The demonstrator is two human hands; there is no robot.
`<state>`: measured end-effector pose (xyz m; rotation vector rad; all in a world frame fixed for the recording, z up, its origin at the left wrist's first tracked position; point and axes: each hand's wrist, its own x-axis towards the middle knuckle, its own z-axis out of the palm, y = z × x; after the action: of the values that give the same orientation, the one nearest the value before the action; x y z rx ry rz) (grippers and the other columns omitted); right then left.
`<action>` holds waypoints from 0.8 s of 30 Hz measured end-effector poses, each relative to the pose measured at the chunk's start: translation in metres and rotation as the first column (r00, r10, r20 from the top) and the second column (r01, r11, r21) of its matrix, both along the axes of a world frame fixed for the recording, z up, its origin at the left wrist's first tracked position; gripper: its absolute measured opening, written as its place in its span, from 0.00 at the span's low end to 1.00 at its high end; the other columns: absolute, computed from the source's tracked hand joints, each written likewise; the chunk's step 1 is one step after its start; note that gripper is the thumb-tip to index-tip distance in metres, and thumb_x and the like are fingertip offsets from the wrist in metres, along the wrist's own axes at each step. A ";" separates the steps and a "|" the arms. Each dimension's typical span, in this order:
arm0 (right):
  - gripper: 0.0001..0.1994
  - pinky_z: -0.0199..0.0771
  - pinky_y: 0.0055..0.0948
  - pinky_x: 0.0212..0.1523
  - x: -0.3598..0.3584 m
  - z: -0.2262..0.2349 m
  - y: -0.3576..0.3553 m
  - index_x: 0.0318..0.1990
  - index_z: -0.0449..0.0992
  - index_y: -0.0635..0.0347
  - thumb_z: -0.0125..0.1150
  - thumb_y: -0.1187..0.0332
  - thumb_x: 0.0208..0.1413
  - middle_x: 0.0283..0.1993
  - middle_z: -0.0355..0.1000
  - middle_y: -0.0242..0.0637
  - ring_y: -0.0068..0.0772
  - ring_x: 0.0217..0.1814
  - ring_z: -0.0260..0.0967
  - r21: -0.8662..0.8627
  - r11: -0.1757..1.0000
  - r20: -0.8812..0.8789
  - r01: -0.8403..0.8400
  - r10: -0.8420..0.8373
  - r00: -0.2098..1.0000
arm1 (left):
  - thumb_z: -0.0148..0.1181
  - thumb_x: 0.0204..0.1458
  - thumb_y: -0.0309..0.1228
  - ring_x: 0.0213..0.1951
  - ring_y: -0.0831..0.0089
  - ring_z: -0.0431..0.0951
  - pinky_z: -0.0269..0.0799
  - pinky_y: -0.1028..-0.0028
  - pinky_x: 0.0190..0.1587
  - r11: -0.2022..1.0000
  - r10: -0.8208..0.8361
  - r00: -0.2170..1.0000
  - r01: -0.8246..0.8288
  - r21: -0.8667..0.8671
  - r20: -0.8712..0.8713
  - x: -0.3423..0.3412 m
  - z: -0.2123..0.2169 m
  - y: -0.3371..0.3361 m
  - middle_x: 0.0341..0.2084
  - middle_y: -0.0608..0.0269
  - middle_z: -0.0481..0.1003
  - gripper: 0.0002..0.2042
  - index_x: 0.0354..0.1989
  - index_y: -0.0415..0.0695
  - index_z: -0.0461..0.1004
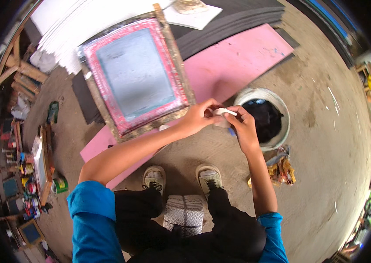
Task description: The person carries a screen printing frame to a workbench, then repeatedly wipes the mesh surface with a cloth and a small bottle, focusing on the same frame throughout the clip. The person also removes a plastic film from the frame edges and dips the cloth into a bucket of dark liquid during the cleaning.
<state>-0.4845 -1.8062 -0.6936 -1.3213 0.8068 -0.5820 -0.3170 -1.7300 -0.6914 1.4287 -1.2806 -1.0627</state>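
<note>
Both hands meet in front of me, over the floor between the screen-printing frame and the bucket. My right hand (244, 126) is closed, its thumb and fingers pinching a small white piece (227, 111). My left hand (199, 117) is closed at the other end of that piece, fingertips bent against it. Something pale hangs just below it; its kind is too small to make out. To the left of the hands the screen-printing frame (135, 72) lies tilted, with a pale grey-blue mesh inside a red and pink border and worn wooden edges.
A pink sheet (238, 61) lies under the frame, beside stacked dark sheets (233, 26) and white sheets (69, 26). To the right stands a pale bucket (284, 103) with dark contents, near crumpled scraps (284, 168). Cans and tools line the left side. I sit on a patterned bundle (184, 210).
</note>
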 end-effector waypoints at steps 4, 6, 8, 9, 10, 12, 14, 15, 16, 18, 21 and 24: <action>0.11 0.62 0.18 0.33 0.052 -0.020 0.017 0.44 0.73 0.62 0.59 0.69 0.54 0.33 0.70 0.27 0.16 0.34 0.63 0.117 0.993 0.077 -0.013 0.004 0.997 | 0.65 0.47 0.31 0.28 0.79 0.75 0.70 0.76 0.33 0.970 0.242 0.966 -0.243 -0.004 0.088 0.045 -0.001 0.040 0.25 0.61 0.75 0.12 0.32 0.38 0.71; 0.13 0.65 0.20 0.35 0.072 -0.042 0.024 0.46 0.72 0.62 0.59 0.69 0.54 0.36 0.70 0.29 0.19 0.36 0.66 0.340 0.939 0.173 -0.042 -0.019 0.985 | 0.65 0.47 0.31 0.28 0.78 0.75 0.69 0.76 0.31 0.940 0.334 0.923 -0.342 0.010 0.191 0.070 -0.011 0.066 0.26 0.61 0.76 0.11 0.31 0.38 0.71; 0.18 0.69 0.24 0.40 0.092 -0.066 0.028 0.49 0.70 0.64 0.62 0.69 0.51 0.42 0.70 0.33 0.25 0.42 0.68 0.536 0.840 0.234 -0.080 -0.057 0.971 | 0.64 0.47 0.31 0.28 0.76 0.75 0.70 0.74 0.33 0.857 0.503 0.822 -0.514 -0.032 0.266 0.094 -0.026 0.094 0.25 0.61 0.76 0.09 0.30 0.39 0.72; 0.19 0.69 0.24 0.40 0.101 -0.077 0.027 0.49 0.70 0.64 0.63 0.69 0.50 0.42 0.70 0.34 0.25 0.43 0.68 0.578 0.815 0.143 -0.050 -0.041 0.989 | 0.64 0.47 0.31 0.28 0.75 0.74 0.70 0.73 0.34 0.807 0.580 0.757 -0.585 -0.082 0.300 0.108 -0.033 0.108 0.25 0.61 0.76 0.09 0.30 0.39 0.73; 0.19 0.70 0.24 0.41 0.111 -0.087 0.023 0.49 0.69 0.64 0.63 0.69 0.50 0.43 0.70 0.34 0.25 0.44 0.68 0.607 0.793 0.095 -0.050 -0.010 0.995 | 0.63 0.48 0.31 0.33 0.72 0.73 0.69 0.71 0.37 0.738 0.654 0.661 -0.665 -0.115 0.369 0.124 -0.040 0.124 0.30 0.58 0.74 0.10 0.34 0.39 0.72; 0.19 0.71 0.25 0.41 0.132 -0.099 0.009 0.47 0.70 0.63 0.65 0.71 0.47 0.43 0.71 0.36 0.27 0.44 0.69 0.620 0.784 -0.049 0.027 0.005 0.999 | 0.62 0.49 0.33 0.42 0.67 0.70 0.67 0.67 0.42 0.560 0.761 0.371 -0.790 -0.251 0.532 0.155 -0.051 0.147 0.38 0.53 0.69 0.14 0.40 0.39 0.69; 0.17 0.72 0.25 0.43 0.155 -0.102 -0.014 0.48 0.69 0.63 0.62 0.72 0.49 0.43 0.72 0.37 0.29 0.44 0.70 0.563 0.826 0.056 -0.031 0.000 0.998 | 0.62 0.49 0.34 0.49 0.62 0.65 0.65 0.65 0.46 0.334 0.739 0.021 -0.879 -0.339 0.674 0.179 -0.061 0.162 0.44 0.50 0.63 0.20 0.47 0.39 0.64; 0.16 0.73 0.25 0.45 0.168 -0.100 -0.025 0.48 0.69 0.64 0.61 0.73 0.51 0.43 0.72 0.37 0.30 0.44 0.71 0.550 0.835 0.028 0.013 -0.034 0.999 | 0.62 0.49 0.35 0.50 0.60 0.63 0.65 0.64 0.46 0.338 0.789 0.032 -0.856 -0.390 0.613 0.190 -0.064 0.165 0.46 0.49 0.60 0.23 0.49 0.39 0.61; 0.16 0.73 0.25 0.43 0.180 -0.098 -0.035 0.47 0.69 0.64 0.61 0.73 0.50 0.43 0.72 0.38 0.30 0.43 0.71 0.495 0.869 0.069 0.004 -0.044 0.997 | 0.63 0.49 0.35 0.52 0.57 0.62 0.65 0.63 0.47 0.333 0.831 0.088 -0.869 -0.366 0.549 0.204 -0.065 0.166 0.47 0.49 0.57 0.26 0.52 0.38 0.58; 0.15 0.73 0.24 0.40 0.203 -0.093 -0.053 0.45 0.69 0.64 0.62 0.74 0.50 0.43 0.71 0.39 0.28 0.42 0.71 0.379 0.923 0.100 0.072 -0.118 0.988 | 0.63 0.48 0.36 0.51 0.53 0.62 0.65 0.63 0.49 0.319 0.879 0.157 -0.895 -0.311 0.451 0.223 -0.067 0.161 0.48 0.49 0.55 0.31 0.56 0.39 0.54; 0.15 0.73 0.27 0.42 0.227 -0.092 -0.066 0.47 0.67 0.66 0.60 0.75 0.51 0.44 0.70 0.40 0.30 0.43 0.71 0.418 0.905 0.219 0.083 -0.189 0.957 | 0.62 0.48 0.33 0.51 0.53 0.62 0.65 0.64 0.50 0.235 0.909 0.148 -0.954 -0.184 0.390 0.231 -0.073 0.146 0.48 0.49 0.54 0.30 0.57 0.40 0.53; 0.16 0.72 0.28 0.45 0.233 -0.095 -0.070 0.48 0.66 0.67 0.58 0.76 0.52 0.45 0.70 0.40 0.32 0.45 0.70 0.453 0.883 0.178 0.124 -0.226 0.958 | 0.60 0.48 0.29 0.49 0.54 0.63 0.66 0.65 0.48 0.190 0.919 0.093 -0.956 -0.225 0.382 0.228 -0.078 0.141 0.48 0.49 0.54 0.28 0.57 0.42 0.54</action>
<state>-0.2512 -1.8767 -0.7888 -0.7562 0.8157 -0.6377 -0.0889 -1.5893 -0.7698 2.1376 -0.2457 0.1972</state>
